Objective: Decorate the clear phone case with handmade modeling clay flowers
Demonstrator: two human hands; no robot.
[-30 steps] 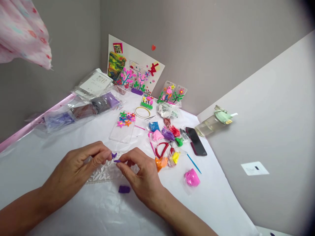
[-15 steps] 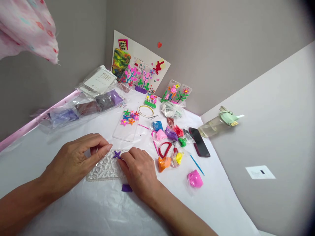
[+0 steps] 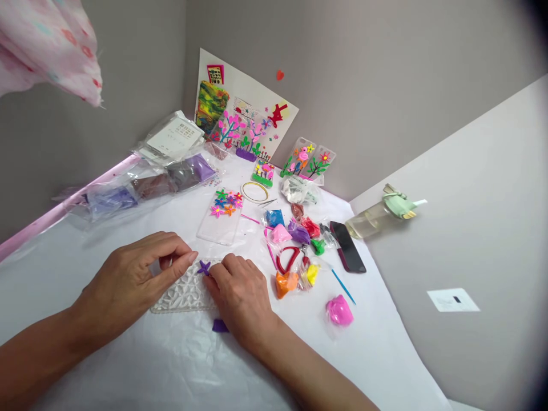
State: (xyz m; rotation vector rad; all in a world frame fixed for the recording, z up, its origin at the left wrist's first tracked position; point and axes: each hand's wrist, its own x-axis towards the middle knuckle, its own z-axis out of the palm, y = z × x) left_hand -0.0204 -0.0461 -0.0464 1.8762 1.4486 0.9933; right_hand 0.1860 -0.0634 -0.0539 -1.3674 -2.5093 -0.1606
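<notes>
A small purple clay flower (image 3: 204,268) with several narrow petals is above the far edge of a clear patterned plastic tray (image 3: 184,291). My right hand (image 3: 242,291) pinches its near right side between thumb and fingers; the fingertips are partly hidden. Just left of the flower is my left hand (image 3: 137,279), fingers curled and thumb tip brought against the index finger; whatever may lie between them is too small to make out. A flat piece of purple clay (image 3: 220,326) lies on the white sheet below my right hand.
Beyond the tray lies a clear phone case (image 3: 218,225) with colourful clay flowers. To the right are wrapped clay lumps (image 3: 286,283), red-handled pliers (image 3: 287,260), a dark phone (image 3: 347,248), a blue stick (image 3: 343,286) and a bottle (image 3: 372,221). Bagged clay (image 3: 149,185) lies at left.
The view has shifted very slightly. Both hands keep almost the same pose, with the purple flower still at my right fingertips.
</notes>
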